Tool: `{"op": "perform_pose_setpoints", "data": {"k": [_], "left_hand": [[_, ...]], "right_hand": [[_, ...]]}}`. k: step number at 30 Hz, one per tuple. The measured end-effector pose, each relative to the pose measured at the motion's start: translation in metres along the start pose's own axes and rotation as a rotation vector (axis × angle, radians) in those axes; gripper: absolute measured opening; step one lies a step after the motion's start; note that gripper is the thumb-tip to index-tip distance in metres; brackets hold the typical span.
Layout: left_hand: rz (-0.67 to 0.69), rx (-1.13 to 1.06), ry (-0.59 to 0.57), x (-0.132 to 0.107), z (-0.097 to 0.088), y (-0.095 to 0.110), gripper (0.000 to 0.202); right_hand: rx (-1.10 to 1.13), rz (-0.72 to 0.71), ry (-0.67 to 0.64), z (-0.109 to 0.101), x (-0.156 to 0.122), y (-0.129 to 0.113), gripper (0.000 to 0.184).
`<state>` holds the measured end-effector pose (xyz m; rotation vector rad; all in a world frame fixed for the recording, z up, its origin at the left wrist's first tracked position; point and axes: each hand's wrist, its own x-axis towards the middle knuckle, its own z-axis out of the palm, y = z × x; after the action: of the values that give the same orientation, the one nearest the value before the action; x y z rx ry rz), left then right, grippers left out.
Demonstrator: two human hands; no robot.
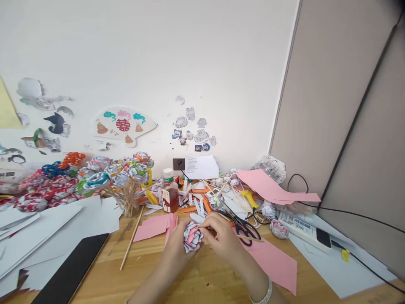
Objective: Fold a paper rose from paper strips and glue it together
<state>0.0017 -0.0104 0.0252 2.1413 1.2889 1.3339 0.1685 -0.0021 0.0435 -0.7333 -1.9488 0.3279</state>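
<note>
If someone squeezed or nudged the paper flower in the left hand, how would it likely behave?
The paper flower is probably light for its size, since it looks built from layered paper petals. Its exposed, creased edges would likely crumple under a firm squeeze. Its rounded outline suggests it might roll if set down and nudged.

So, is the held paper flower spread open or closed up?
Spread open: in the left hand, the paper flower shows pink layers with white ones fanned around them.
</note>
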Motion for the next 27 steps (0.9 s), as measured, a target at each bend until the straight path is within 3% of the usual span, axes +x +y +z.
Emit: {"op": "perform_pose_setpoints", "data": {"k": [9,12,18,27], "left_hand": [[0.029,0.037,-0.018,0.000,-0.001,-0.001,0.036],[0.035,0.047,-0.016,-0.001,-0.002,0.000,0.037],[0.089,0.062,-0.018,0.000,-0.001,-0.003,0.036],[0.148,0.152,-0.016,-0.002,0.000,-0.007,0.033]], "right_hand": [[-0.001,0.124,-0.043,-0.003,0.001,-0.004,0.009],[-0.052,0.035,-0.055,-0.002,-0.001,0.000,0.010],[-0.166,-0.177,-0.067,-0.001,-0.002,0.010,0.032],[-0.173,-0.097,-0.131,-0.004,0.000,0.007,0.027]]}}
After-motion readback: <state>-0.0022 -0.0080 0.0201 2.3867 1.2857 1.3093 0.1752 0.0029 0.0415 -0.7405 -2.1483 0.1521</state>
